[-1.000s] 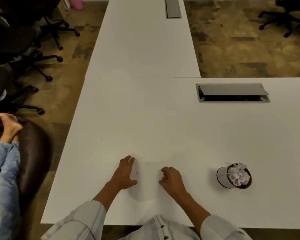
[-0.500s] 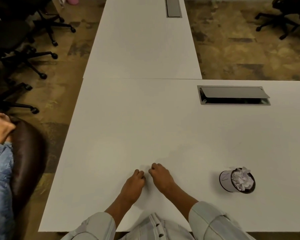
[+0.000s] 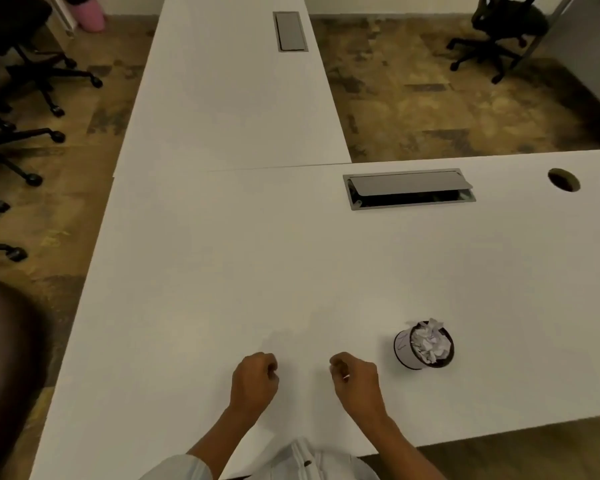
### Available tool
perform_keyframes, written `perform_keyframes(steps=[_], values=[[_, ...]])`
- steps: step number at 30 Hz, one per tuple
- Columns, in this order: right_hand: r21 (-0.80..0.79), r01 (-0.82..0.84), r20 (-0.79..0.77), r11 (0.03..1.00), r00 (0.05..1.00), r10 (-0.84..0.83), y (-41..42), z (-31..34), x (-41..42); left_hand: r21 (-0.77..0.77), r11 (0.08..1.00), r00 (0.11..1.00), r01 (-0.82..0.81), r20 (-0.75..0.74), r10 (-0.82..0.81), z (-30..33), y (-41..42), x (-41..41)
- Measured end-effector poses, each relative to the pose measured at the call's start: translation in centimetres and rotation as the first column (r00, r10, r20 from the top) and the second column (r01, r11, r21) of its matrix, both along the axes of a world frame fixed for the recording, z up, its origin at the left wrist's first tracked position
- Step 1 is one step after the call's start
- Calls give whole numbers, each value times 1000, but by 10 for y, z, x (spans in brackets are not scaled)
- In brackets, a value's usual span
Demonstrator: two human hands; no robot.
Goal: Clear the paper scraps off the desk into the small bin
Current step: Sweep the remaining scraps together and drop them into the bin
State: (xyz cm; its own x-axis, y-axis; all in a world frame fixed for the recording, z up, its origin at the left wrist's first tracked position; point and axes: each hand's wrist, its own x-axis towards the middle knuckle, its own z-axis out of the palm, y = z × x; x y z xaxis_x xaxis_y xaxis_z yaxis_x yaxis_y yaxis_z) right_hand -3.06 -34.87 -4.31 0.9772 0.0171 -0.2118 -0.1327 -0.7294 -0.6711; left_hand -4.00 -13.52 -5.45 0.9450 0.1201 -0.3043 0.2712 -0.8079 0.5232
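Both hands are resting on the white table (image 3: 222,271) near its front edge, a little apart from each other. The left hand (image 3: 254,382) is curling its fingers into a loose fist, and nothing is showing inside it. The right hand (image 3: 355,381) is also curling inward, with a small pale speck showing by its thumb (a scrap or a fingernail, I cannot tell which), so whether it is pinching anything is unclear.

The small bin (image 3: 424,345) is standing upright on the table just to the right of the right hand and slightly farther out, not touching it. The paper scraps (image 3: 429,341) are filling it, white crumpled bits rising a little above the dark rim.

Well beyond the hands, a grey cable hatch (image 3: 409,188) is sitting in the table with its flap tilted up, and a round cable hole (image 3: 564,180) is lying to the right of that. A second white table (image 3: 229,91) is running away straight ahead. Black office chairs (image 3: 28,74) are standing on the brown patterned floor (image 3: 430,109) far to the left of the left hand.
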Motion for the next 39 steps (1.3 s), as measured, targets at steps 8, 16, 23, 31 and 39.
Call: perform_keyframes(steps=[8, 16, 23, 31, 39], values=[[99, 448, 200, 889, 866, -459, -121, 76, 20, -421, 901, 984, 108, 174, -37, 67, -138, 71], [-61, 350, 178, 935, 925, -335, -151, 74, 43, -550, 788, 961, 276, 156, -227, 82, -220, 99], [39, 361, 228, 932, 905, -360, -163, 73, 44, -525, 841, 989, 131, 131, -72, 58, -174, 93], [126, 225, 241, 966, 938, -250, -138, 70, 38, -23, 997, 998, -67, -4, 67, 0, -35, 30], [142, 247, 204, 959, 940, -272, -120, 62, 28, 109, 994, 999, 7, -35, -3, -17, -6, -2]])
